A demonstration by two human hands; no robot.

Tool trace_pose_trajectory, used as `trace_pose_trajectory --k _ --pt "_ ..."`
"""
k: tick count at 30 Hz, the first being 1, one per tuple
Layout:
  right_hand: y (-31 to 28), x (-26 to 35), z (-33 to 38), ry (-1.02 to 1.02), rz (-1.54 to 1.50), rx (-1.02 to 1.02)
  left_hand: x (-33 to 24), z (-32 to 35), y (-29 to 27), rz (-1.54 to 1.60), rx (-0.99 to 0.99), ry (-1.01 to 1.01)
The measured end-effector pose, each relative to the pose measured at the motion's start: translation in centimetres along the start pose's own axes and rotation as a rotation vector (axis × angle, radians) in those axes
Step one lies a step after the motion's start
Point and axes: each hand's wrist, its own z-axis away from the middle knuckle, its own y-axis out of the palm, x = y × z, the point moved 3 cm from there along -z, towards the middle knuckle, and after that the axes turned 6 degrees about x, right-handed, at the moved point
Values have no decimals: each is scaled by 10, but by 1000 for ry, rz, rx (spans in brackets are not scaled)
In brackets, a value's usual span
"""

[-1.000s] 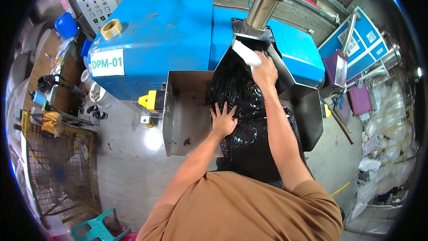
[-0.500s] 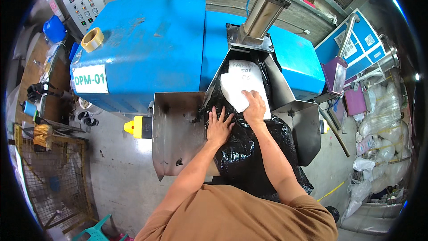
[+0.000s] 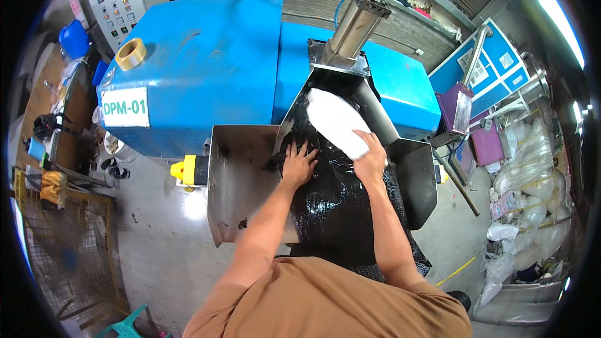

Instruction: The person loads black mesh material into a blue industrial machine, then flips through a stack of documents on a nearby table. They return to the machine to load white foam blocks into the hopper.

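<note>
A white slab-like piece (image 3: 335, 120) is tilted in the metal feed chute (image 3: 241, 181); its material I cannot make out. My right hand (image 3: 370, 156) is closed on its lower right end. My left hand (image 3: 299, 164) lies with fingers spread on the black plastic sheeting (image 3: 332, 206), near the chute's left inner wall. The sheeting is shiny and wrinkled, lines the chute under the white piece and hangs over its front edge toward my body.
Behind the chute stands a large blue machine (image 3: 206, 56) with a metal cylinder (image 3: 355, 28) above the opening. A tape roll (image 3: 131, 54) sits on its cover. A control panel (image 3: 119, 9) is at far left, clear plastic bundles (image 3: 532, 169) at right.
The white piece has been turned and tilted by my right hand, so its marked face no longer shows. My left hand stays on the black sheeting. The view has shifted slightly.
</note>
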Motion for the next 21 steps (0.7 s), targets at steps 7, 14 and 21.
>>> trace_pose_trajectory --k 7,14,21 --pt "-73 -4 84 357 -629 -340 1 55 6 2 -121 55" --pt "-59 109 23 -76 -416 -343 -4 121 7 118 -146 91" --pt "3 218 -73 -321 -20 -19 3 180 -5 235 57 61"
